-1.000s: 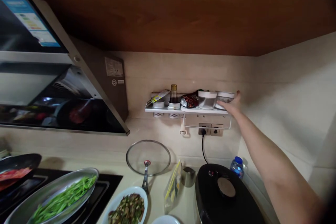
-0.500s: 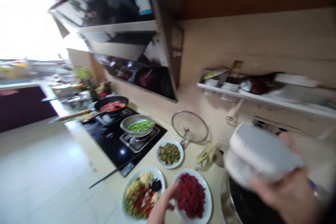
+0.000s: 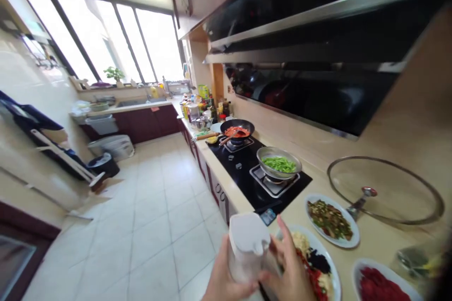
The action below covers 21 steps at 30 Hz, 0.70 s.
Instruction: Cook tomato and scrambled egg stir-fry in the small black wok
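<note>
A white-lidded pitcher (image 3: 247, 263) with a small pouring notch and a pale, see-through body is at the bottom middle. My left hand (image 3: 226, 275) wraps round its left side, with the thumb across the front. My right hand (image 3: 291, 268) grips the right side, one finger pointing up. Just behind the right hand lies a plate of chopped garlic, red pepper and dark bits (image 3: 319, 261), partly covered by it. A plate of browned chopped food (image 3: 330, 221) and a dish of dark red meat (image 3: 381, 287) are further right.
On the black hob (image 3: 233, 164) stand a wok of red food (image 3: 238, 128) and a metal bowl of green vegetables (image 3: 278, 163). A glass lid (image 3: 384, 190) leans on the wall. The range hood (image 3: 300, 99) overhangs the hob. Tiled floor (image 3: 151, 225) extends left.
My view has swung left towards the window. The pitcher has moved from the right side to the bottom middle, and my left hand has come from near the meat dish to hold it too.
</note>
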{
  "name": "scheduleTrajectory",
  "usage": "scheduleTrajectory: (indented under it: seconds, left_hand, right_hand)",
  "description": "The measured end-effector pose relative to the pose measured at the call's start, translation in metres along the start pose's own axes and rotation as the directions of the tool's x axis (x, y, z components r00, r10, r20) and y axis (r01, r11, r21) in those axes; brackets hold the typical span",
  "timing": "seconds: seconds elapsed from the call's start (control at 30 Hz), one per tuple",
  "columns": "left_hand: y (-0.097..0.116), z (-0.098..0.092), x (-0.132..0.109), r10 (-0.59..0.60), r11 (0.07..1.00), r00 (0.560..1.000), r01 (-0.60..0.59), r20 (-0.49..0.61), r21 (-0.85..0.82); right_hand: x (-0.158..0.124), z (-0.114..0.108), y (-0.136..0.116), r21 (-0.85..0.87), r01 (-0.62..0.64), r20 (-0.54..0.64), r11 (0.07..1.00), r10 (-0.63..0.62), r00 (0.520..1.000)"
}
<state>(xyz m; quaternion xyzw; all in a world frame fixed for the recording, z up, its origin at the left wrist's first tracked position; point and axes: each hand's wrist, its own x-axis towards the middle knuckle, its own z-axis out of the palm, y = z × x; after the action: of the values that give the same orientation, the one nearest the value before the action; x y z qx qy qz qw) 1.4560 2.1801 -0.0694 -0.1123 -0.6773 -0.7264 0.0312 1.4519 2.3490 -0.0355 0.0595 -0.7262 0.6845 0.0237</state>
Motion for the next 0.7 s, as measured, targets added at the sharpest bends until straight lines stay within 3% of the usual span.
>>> scheduleTrajectory:
  seconds: [0.1, 0.17, 0.27, 0.33, 0.47, 0.57, 0.63, 0.7]
  left_hand:
    - [0.008, -0.071, 0.009, 0.029, 0.999, 0.998, -0.027, -0.061, 0.032]
    - [0.013, -0.108, 0.015, -0.008, 0.999, 0.997, 0.011, -0.071, 0.043]
    - [0.016, -0.151, 0.022, -0.06, 0.997, 0.995, 0.064, -0.079, 0.046]
    - [0.011, -0.174, 0.028, -0.064, 0.993, 0.994, 0.072, -0.085, 0.095]
    - [-0.011, -0.21, 0.048, -0.049, 0.973, 0.993, 0.071, -0.105, 0.221]
    - [-0.024, -0.233, 0.077, -0.08, 0.986, 0.993, 0.091, -0.082, 0.139]
    - [-0.026, -0.248, 0.104, -0.093, 0.993, 0.994, 0.098, -0.063, 0.066]
    - [-0.022, -0.266, 0.136, -0.098, 0.994, 0.993, 0.101, -0.068, 0.044]
  right_hand:
    - [0.046, 0.047, -0.02, -0.227, 0.215, 0.139, 0.95, -0.187, 0.972]
    - [0.075, 0.076, -0.03, -0.327, 0.304, 0.26, 0.895, -0.224, 0.939]
    - [0.111, 0.115, -0.038, -0.312, 0.358, 0.4, 0.88, -0.221, 0.89]
    - [0.134, 0.138, -0.041, -0.233, 0.328, 0.42, 0.915, -0.21, 0.883]
    - [0.193, 0.186, -0.044, -0.076, 0.156, 0.37, 0.985, -0.117, 0.921]
    - [0.244, 0.222, -0.04, -0.004, 0.045, 0.369, 0.999, -0.04, 0.929]
    - [0.277, 0.239, -0.034, 0.01, 0.046, 0.377, 0.999, -0.046, 0.925]
    - [0.305, 0.246, -0.029, -0.009, 0.127, 0.349, 0.992, -0.116, 0.93]
